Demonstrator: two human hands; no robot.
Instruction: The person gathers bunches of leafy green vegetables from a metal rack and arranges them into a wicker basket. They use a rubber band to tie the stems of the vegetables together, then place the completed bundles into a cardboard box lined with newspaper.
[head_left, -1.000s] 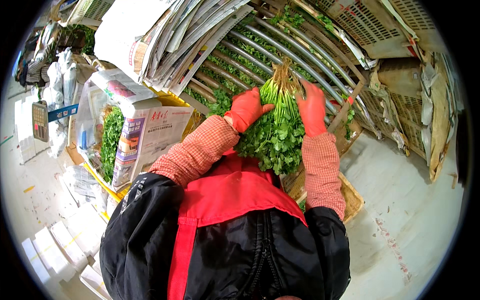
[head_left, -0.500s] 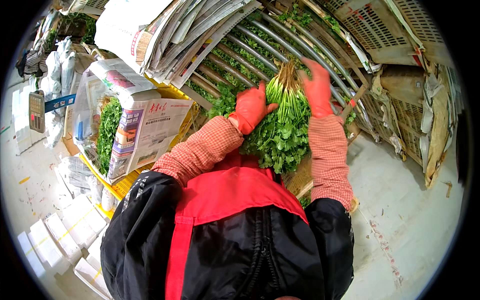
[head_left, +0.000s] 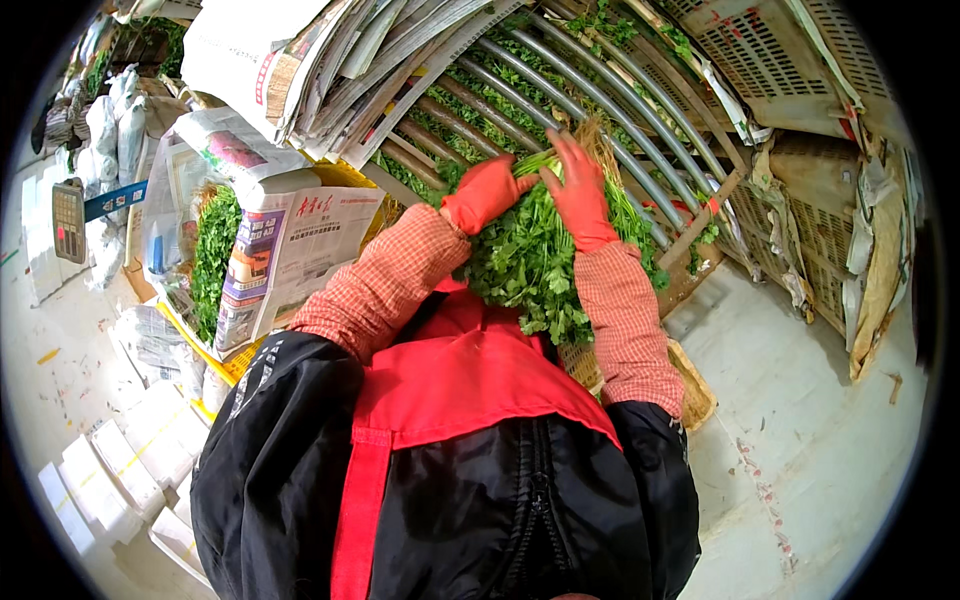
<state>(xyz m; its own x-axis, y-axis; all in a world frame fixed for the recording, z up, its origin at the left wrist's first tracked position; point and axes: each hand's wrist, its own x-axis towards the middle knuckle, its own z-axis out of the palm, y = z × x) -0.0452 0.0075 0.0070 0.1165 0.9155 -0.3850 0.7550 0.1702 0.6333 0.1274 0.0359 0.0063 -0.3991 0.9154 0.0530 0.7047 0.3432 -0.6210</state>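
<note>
Herbs (head_left: 530, 262) are lying at the near side of the rack (head_left: 700, 222), the right hand (head_left: 582, 200) hovering spread over them. From here I can't tell whether the left hand (head_left: 485, 196) is gripping; light handling should be avoiding bruises.

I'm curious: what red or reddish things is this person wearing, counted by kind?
Red, rubber-looking gloves, one on each hand: 2
Red-and-white checked cloth sleeves, one on each forearm: 2
Red cloth apron-like garment with a strap, over the black jacket: 1
Total: 5
</note>
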